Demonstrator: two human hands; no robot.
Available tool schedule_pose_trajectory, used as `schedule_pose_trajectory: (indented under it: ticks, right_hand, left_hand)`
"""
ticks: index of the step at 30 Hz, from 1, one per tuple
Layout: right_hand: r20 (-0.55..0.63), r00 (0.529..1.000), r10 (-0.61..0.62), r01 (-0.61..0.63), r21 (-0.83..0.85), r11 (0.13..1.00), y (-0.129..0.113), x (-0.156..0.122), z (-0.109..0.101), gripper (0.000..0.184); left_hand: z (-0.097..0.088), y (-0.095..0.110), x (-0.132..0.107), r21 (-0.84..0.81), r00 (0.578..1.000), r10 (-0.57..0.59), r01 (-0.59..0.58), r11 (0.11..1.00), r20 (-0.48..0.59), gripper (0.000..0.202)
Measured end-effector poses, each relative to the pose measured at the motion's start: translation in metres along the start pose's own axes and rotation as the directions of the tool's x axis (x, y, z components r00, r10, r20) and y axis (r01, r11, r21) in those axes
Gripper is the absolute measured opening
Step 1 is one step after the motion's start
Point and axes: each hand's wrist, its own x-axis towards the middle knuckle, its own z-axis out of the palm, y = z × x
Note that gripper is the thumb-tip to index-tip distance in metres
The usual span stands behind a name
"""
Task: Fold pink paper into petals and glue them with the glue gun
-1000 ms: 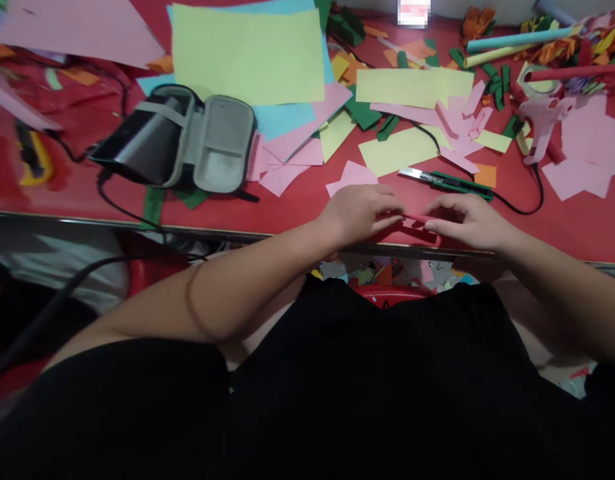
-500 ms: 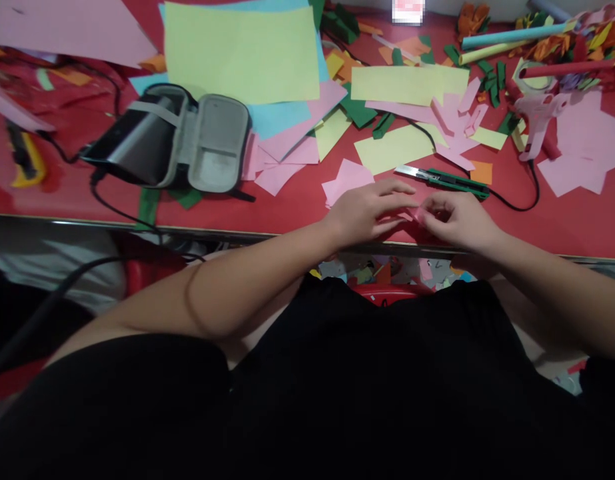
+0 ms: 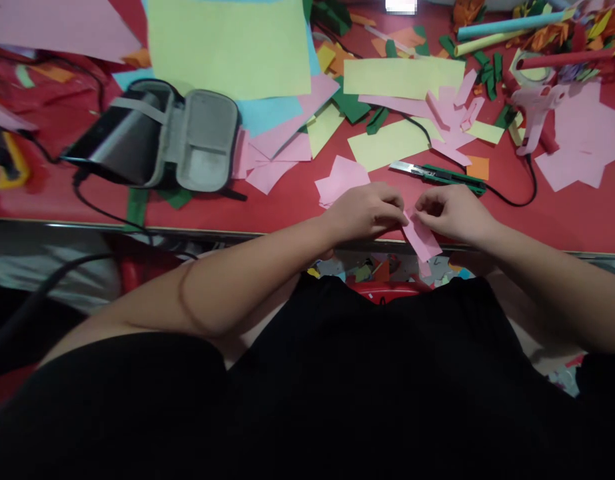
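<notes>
Our left hand (image 3: 371, 212) pinches the upper end of a pink paper strip (image 3: 422, 239) at its left edge; our right hand (image 3: 458, 211) grips the same end from the right. Between both hands, the strip slopes down across the front edge of the red surface (image 3: 282, 212). Just beyond the right hand, we see a green utility knife (image 3: 448, 176), blade exposed. Farther right rests a pink glue gun (image 3: 536, 119).
</notes>
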Motion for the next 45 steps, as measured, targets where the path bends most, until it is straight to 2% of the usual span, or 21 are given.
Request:
schedule_pose_trajectory:
  ticks: [5,9,17,21,24,27,32,39,45]
  right_hand:
    - [-0.064,0.998,0.019,-0.024,-0.079,0.997,0.004,0.001,0.006,0.012]
    - [-0.102,0.995,0.017,-0.026,-0.084,0.996,0.002,0.003,0.007,0.017]
    - [-0.099,0.993,0.069,-0.083,-0.139,0.987,-0.007,0.006,0.004,0.009]
    - [-0.102,0.995,-0.022,0.002,-0.19,0.982,-0.005,0.0,0.004,0.003]
    - [-0.102,0.983,-0.152,0.116,-0.291,0.95,0.002,-0.007,0.007,0.012]
    - [-0.099,0.95,-0.296,0.236,-0.392,0.889,0.013,-0.013,0.014,0.025]
    - [-0.151,0.833,-0.532,0.386,-0.53,0.755,0.028,-0.018,0.022,0.035]
    - [-0.113,0.766,-0.633,0.476,-0.562,0.677,0.033,-0.018,0.017,0.027]
    - [-0.072,0.706,-0.705,0.583,-0.505,0.636,0.039,-0.012,0.016,0.029]
  left_hand:
    - [-0.007,0.007,-0.005,0.196,0.996,0.078,-0.086,0.977,0.049,0.031]
    - [-0.009,0.007,-0.01,0.189,0.992,0.114,-0.122,0.974,0.052,0.034]
    - [-0.006,0.002,-0.01,0.205,0.991,0.128,-0.133,0.97,0.039,0.036]
    - [-0.006,0.003,-0.011,0.172,0.995,0.1,-0.1,0.98,0.01,0.033]
    - [-0.006,0.003,-0.012,0.14,0.995,0.094,-0.09,0.986,-0.018,0.032]
    - [-0.005,0.001,-0.011,0.138,0.993,0.117,-0.115,0.984,-0.009,0.033]
    - [-0.005,-0.001,-0.011,0.156,0.987,0.162,-0.159,0.975,-0.003,0.037]
    - [-0.006,0.002,-0.011,0.166,0.984,0.181,-0.178,0.97,0.001,0.038]
    - [-0.007,0.001,-0.011,0.156,0.986,0.163,-0.164,0.974,0.016,0.038]
